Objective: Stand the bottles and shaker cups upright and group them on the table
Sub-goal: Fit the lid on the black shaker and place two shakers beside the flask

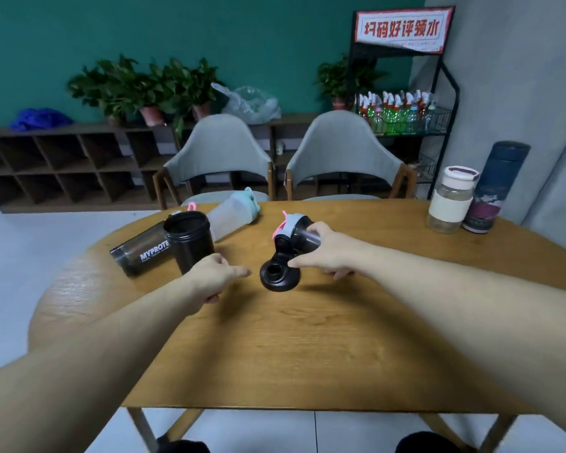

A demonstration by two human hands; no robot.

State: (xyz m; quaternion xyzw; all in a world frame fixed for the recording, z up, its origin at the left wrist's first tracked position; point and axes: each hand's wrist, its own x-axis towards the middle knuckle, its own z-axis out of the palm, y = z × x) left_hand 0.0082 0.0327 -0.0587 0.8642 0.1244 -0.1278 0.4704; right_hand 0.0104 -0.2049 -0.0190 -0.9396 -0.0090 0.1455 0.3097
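Note:
On the wooden table [307, 348], my right hand [324, 250] grips a dark bottle with a grey and pink lid [296, 228] that lies on its side. A black shaker lid [276, 274] rests just in front of it, touching my thumb. My left hand [214, 276] hovers loosely curled beside the black lid, holding nothing. An open black shaker cup [188, 238] stands upright. A dark "MYPROTEIN" shaker [141, 253] and a translucent shaker with a mint lid [234, 212] lie on their sides behind it. At the right a glass bottle with a white sleeve [451, 199] and a dark blue flask [497, 188] stand upright.
Two grey chairs [219, 155] stand at the table's far edge. Behind them are a low wooden shelf with potted plants [151, 86] and a black wire rack of spray bottles [402, 112]. A grey wall is close on the right.

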